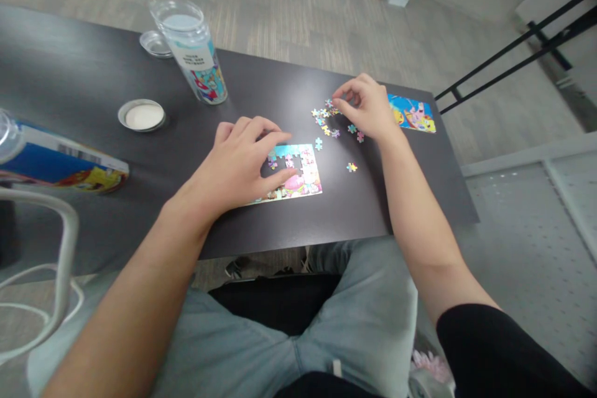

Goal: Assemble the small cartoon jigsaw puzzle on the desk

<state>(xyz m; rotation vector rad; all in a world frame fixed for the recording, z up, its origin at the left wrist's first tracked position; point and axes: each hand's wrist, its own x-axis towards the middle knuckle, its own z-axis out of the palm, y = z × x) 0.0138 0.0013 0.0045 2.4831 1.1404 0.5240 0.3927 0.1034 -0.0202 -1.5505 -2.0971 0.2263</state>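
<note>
My left hand [242, 165] rests over the left part of a partly assembled jigsaw puzzle [310, 177], thumb and fingers apart and covering some of it. The puzzle shows pink and light blue, with gaps in its middle where the dark table shows. My right hand [366, 106] is at a cluster of loose puzzle pieces [321, 118], thumb and forefinger pinched together at a small puzzle piece [329, 103]. One yellowish piece [351, 167] lies apart, nearer me, and a blue piece [318, 143] lies by the puzzle's far right corner.
A blue picture card [413, 113] lies beyond my right wrist. A clear printed canister [200, 62] stands at the far edge, near a clear lid [156, 43] and a round white-centred lid [142, 116]. Another canister [60, 155] lies at left, by a white curved tube [68, 249].
</note>
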